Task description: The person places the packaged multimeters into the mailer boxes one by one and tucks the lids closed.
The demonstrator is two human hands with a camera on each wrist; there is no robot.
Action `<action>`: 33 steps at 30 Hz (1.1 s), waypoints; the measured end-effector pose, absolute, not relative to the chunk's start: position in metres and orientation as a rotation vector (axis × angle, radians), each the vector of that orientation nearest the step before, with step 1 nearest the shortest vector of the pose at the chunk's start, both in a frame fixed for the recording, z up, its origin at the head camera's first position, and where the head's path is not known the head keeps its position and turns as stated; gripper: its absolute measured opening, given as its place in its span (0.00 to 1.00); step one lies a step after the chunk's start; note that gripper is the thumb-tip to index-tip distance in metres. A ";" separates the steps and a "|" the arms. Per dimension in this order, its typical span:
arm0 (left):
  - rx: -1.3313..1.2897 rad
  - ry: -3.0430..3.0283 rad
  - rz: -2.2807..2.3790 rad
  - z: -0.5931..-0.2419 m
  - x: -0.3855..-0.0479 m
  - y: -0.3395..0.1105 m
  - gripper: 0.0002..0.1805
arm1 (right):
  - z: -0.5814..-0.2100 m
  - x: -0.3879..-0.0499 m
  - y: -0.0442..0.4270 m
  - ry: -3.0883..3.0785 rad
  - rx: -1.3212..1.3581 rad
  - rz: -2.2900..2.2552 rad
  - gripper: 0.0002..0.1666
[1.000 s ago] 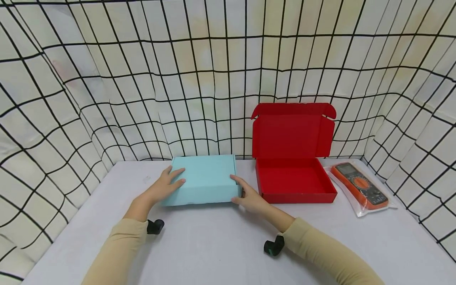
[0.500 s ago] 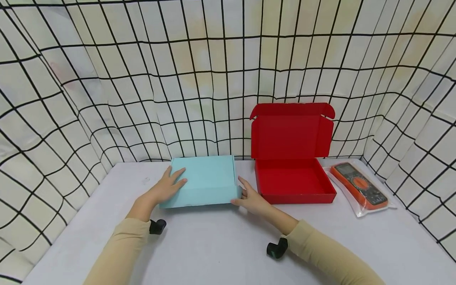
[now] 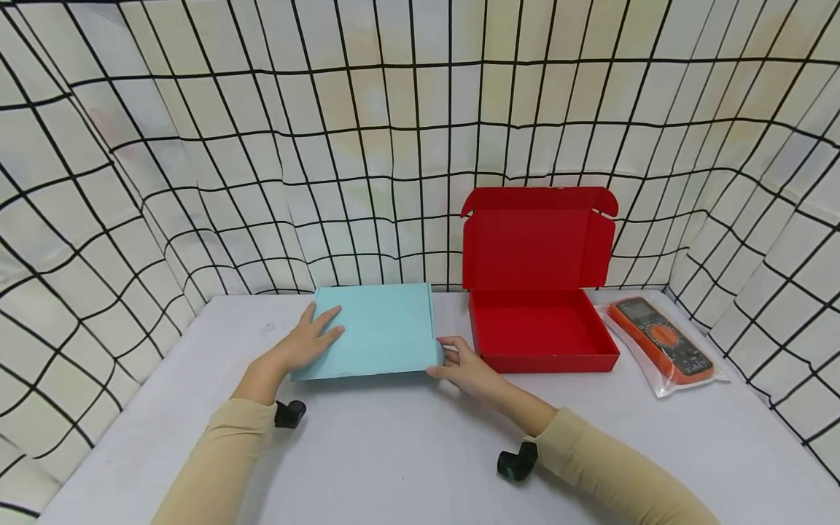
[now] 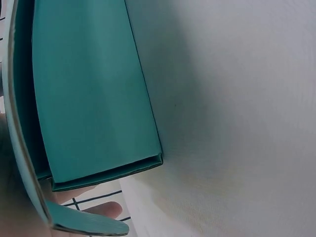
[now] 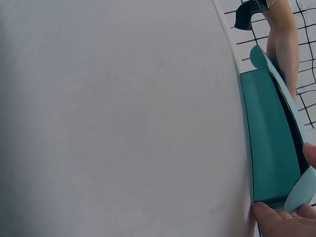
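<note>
A light blue cardboard box [image 3: 380,328] lies left of centre on the table. Its lid slants over the tray, with a gap at the front; the wrist views show the box's front wall [image 4: 94,94] below the lid and a side flap [image 5: 300,191] sticking out. My left hand [image 3: 305,343] rests on the lid's left part with spread, straight fingers; some fingertips [image 4: 106,210] show past the box's side. At the front right corner, my right hand [image 3: 467,368] holds the box with curled fingers, the thumb near the lower corner.
Right of the blue box stands a red box [image 3: 541,321], its lid upright. An orange multimeter [image 3: 663,339] in a clear plastic bag lies at the far right. A black-lined white curtain [image 3: 394,146] encloses the table [image 3: 394,452].
The blue lid's front flap has swung up nearly level with the lid. My right index finger has left the lid's top and come down to its right side. My left hand has barely moved.
</note>
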State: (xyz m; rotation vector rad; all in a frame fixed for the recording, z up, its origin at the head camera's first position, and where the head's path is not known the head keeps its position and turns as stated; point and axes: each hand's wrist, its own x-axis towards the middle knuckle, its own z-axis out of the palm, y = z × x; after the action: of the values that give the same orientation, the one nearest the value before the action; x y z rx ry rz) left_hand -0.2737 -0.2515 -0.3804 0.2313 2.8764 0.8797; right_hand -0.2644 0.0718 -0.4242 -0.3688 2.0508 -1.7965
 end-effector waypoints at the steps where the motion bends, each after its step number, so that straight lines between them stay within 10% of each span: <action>1: 0.234 2.879 0.879 -0.381 -0.274 -0.252 0.37 | -0.424 -0.264 0.072 2.039 -0.365 -1.800 0.38; 33: 0.231 2.881 0.873 -0.380 -0.273 -0.252 0.35 | -0.420 -0.266 0.081 2.245 -0.432 -1.626 0.35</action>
State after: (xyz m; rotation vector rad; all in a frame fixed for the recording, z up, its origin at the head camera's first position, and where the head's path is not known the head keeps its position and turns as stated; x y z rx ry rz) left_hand -0.2727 -0.2515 -0.3795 0.2306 2.8809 0.8732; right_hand -0.2656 0.0810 -0.4196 -0.4320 2.2449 -1.6257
